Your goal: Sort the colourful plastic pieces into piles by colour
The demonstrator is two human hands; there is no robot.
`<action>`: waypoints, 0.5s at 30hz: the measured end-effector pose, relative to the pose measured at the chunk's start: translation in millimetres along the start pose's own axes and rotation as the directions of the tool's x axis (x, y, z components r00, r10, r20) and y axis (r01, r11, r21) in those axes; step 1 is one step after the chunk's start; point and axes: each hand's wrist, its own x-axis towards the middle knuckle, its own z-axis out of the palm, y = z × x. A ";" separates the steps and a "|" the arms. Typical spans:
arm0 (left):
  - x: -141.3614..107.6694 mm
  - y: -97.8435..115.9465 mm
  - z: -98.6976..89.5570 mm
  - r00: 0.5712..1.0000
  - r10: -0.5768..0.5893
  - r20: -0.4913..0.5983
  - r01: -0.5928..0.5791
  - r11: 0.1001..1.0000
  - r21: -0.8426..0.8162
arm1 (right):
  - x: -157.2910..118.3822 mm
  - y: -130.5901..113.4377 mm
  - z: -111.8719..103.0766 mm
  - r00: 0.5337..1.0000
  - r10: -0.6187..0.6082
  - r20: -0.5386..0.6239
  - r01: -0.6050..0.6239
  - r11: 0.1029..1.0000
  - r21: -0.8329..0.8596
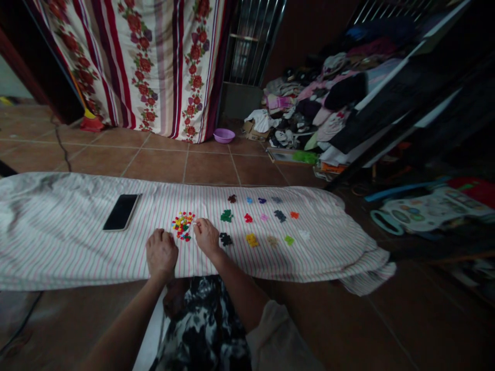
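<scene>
A loose mixed pile of tiny coloured pieces [183, 224] lies on the striped cloth. My right hand [207, 237] is at the pile's right edge, thumb and finger pinched on what looks like a small white piece [194, 223]. Left of the pile's lower edge, my left hand [161, 252] rests on the cloth with fingers curled in. Single-colour heaps are spread to the right, among them dark green [226, 215], black [225, 238], red [248, 218], yellow [252, 240], grey [280, 216], orange [294, 215], lime [289, 240] and white [304, 235].
A phone [121, 212] lies on the cloth [77, 247] at the left. Beyond the low surface are a purple basin [224, 135], a floral curtain [154, 67] and a heap of clothes [309, 103]. A printed plastic item [417, 208] stands at the right.
</scene>
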 end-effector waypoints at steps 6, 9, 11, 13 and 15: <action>-0.4 1.5 -0.3 0.999 0.006 -0.049 -0.005 1.000 0.009 | 2.4 6.7 3.0 0.999 0.024 -0.029 -0.020 0.991 0.132; -0.4 2.6 -3.4 0.997 0.017 -0.073 -0.016 1.000 0.009 | 2.1 12.0 2.2 0.996 0.068 -0.053 -0.051 0.962 0.269; -0.1 3.1 -5.4 0.996 0.024 -0.082 -0.022 0.999 0.030 | -1.2 15.6 -3.6 0.993 0.100 -0.064 -0.071 0.931 0.357; 0.3 3.4 -6.5 0.996 0.029 -0.083 -0.024 0.998 0.062 | -7.1 20.5 -15.0 0.990 0.125 -0.066 -0.086 0.904 0.418; 0.6 3.7 -6.7 0.997 0.041 -0.072 -0.034 0.995 0.098 | -14.4 28.8 -31.6 0.986 0.147 -0.073 -0.098 0.885 0.455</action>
